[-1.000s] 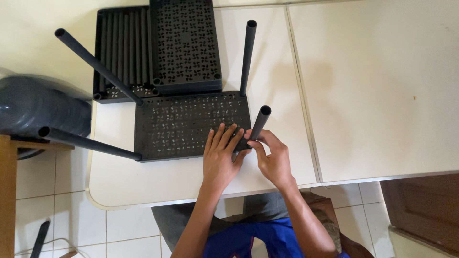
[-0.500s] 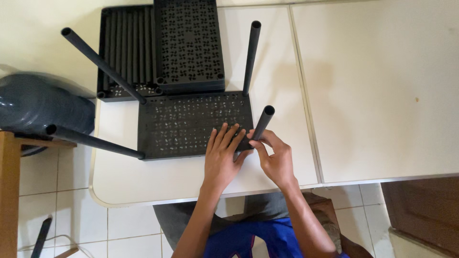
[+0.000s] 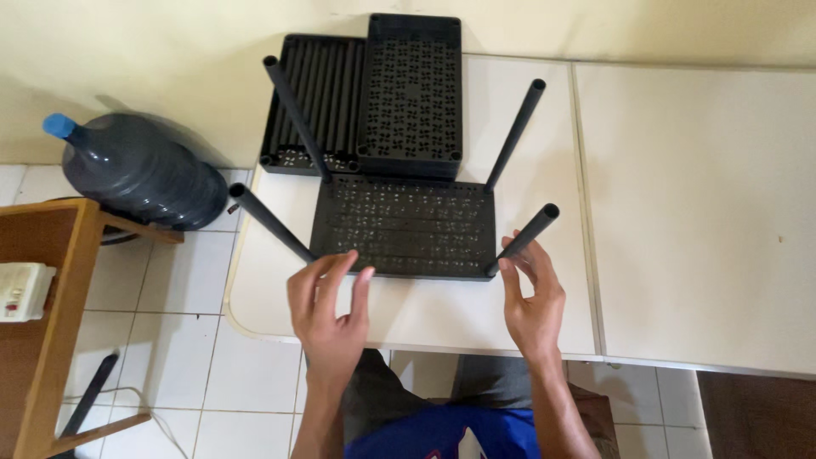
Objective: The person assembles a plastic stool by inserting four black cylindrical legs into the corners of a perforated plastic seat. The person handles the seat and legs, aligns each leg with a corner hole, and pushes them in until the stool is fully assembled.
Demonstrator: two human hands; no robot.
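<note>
- My right hand (image 3: 533,302) was spread, its grip apart and clamped on nothing; the fingertips (image 3: 510,255) sat right at the base of the near-right leg (image 3: 523,239), a smooth black round tube rising at a slant from the shelf's corner.
- My left hand (image 3: 327,310) was likewise loose, fingers fanned and curled a little, its grip apart, close beside the near-left corner of the shelf panel (image 3: 404,228); I could not tell whether it touched.
- The shelf panel was a flat black plastic rectangle, pierced all over with small patterned holes, lying on the surface (image 3: 476,310) in front of me, just beyond both hands.
- Four hollow tubes stood in its corners, open-ended at the top: the near-left leg (image 3: 270,222), the far-left leg (image 3: 296,117) and the far-right leg (image 3: 513,135) besides the one by my right hand.
- Behind the panel lay a stack of matching perforated panels (image 3: 412,93), and beside it a black tray of spare tubes (image 3: 316,102) laid side by side.
- The surface was pale, smooth and round-cornered.
- On the tiled floor to my left stood a dark translucent water jug (image 3: 140,170) with a blue cap, next to a wooden stand (image 3: 42,255).
</note>
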